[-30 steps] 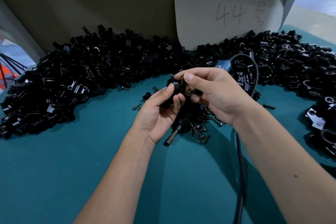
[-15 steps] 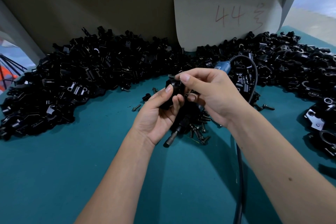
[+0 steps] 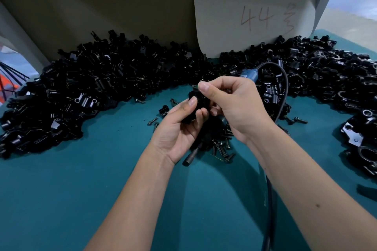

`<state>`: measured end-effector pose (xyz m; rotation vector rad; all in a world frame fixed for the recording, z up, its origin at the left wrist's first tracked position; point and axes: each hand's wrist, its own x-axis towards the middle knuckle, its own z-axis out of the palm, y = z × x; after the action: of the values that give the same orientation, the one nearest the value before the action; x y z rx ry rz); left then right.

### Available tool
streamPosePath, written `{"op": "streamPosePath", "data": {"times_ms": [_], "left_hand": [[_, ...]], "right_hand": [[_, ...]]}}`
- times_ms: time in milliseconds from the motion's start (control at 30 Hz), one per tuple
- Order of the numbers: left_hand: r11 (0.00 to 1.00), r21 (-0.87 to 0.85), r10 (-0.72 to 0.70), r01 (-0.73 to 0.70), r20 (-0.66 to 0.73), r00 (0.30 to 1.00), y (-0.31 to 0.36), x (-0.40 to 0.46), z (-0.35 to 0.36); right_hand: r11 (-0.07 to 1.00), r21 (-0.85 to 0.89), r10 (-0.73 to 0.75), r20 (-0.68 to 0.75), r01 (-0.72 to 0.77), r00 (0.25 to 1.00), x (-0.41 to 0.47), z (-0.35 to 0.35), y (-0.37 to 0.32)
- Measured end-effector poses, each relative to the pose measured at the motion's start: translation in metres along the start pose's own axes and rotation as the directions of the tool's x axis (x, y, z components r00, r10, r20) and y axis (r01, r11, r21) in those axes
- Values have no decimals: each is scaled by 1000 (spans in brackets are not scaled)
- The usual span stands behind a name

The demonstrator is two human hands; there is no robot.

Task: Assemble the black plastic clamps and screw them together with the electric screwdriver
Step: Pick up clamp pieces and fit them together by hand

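1. Head view: the left hand grips a black clamp at the middle.
2. The right hand pinches a small screw over the clamp, at its 12 o'clock.
3. The screwdriver lies at the clamp's 6 o'clock.

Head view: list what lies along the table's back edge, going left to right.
Left heap of black clamp parts → white card marked 44 → blue end of the electric screwdriver → right heap of black clamp parts.

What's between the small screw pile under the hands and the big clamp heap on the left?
Head view: a few stray screws and one loose clamp piece on bare teal mat.
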<state>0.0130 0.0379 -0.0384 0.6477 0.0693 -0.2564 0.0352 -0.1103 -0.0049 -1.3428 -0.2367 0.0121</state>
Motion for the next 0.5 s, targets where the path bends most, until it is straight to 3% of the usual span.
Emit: {"op": "streamPosePath", "data": {"times_ms": [167, 233, 367, 500], "left_hand": [[987, 134, 89, -91, 19, 996, -5, 2, 1], [984, 130, 119, -120, 14, 993, -7, 3, 1], [982, 112, 149, -150, 14, 989, -4, 3, -2], [977, 145, 154, -156, 27, 988, -6, 4, -1]], "right_hand": [[999, -42, -5, -153, -2, 988, 0, 4, 5], [994, -113, -16, -105, 4, 994, 2, 1, 5], [998, -70, -4, 49, 7, 999, 1, -4, 2], [994, -105, -29, -68, 22, 997, 0, -1, 5]]}}
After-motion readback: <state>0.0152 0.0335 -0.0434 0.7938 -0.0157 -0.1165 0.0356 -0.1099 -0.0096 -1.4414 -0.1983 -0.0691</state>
